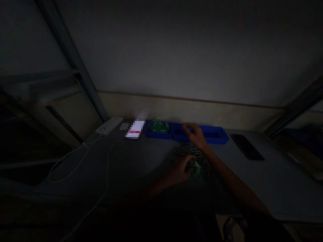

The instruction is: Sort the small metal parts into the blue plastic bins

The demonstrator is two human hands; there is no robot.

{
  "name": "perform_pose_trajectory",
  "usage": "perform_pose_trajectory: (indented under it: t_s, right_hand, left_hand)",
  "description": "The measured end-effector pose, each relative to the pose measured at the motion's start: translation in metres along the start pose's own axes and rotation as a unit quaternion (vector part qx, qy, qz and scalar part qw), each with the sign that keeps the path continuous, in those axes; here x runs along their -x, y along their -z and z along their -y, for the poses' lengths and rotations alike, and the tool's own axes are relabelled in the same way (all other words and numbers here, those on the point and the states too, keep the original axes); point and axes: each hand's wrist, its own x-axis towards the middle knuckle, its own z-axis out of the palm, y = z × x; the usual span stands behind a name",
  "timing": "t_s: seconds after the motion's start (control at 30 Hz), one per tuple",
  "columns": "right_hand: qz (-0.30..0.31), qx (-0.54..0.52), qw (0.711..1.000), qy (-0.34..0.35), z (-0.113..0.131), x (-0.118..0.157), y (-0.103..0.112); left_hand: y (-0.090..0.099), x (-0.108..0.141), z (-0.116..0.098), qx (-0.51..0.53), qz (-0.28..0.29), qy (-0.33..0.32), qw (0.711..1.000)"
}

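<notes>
My left hand (pixel 182 168) is low over the table with its fingers curled at the edge of a heap of small green pieces (pixel 199 169). Whatever it grips is lost in the dark. Just behind that heap lie several short dark cylinders with light edges (pixel 186 149), close together on the tabletop. Above a long blue tray (pixel 217 135) hangs my right hand (pixel 195 135), thumb and fingertips drawn together; anything between them is too small to make out. To the left of this tray, a smaller blue tray (pixel 158 135) holds green pieces in what looks like clear plastic.
A lit phone (pixel 135 129) lies left of the trays, beside a white device (pixel 109 125) with a cable (pixel 107 168) trailing over the table (pixel 141 164). At right lies a dark phone (pixel 247 147). A wall rises behind the trays, and metal posts stand on both sides. Light is very dim.
</notes>
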Motion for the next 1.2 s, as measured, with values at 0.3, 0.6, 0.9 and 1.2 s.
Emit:
perform_pose_trajectory:
  t_s: [0.3,0.6,0.9,1.2]
  right_hand:
    - [0.052,-0.146,0.971,-0.181,0.006,0.051,0.020]
    - [0.041,-0.330,0.917,-0.222,0.012,0.046,-0.033]
    - [-0.088,-0.289,0.930,-0.209,-0.005,0.054,-0.019]
    - [-0.001,-0.042,0.997,0.063,0.007,0.074,-0.021]
  left_hand:
    - [0.040,-0.022,0.022,0.058,-0.318,0.026,0.946]
    - [0.046,-0.019,0.022,-0.100,-0.325,-0.042,0.939]
    - [0.043,-0.017,0.011,-0.013,-0.207,0.061,0.976]
    - [0.052,-0.025,0.028,0.330,-0.233,0.240,0.883]
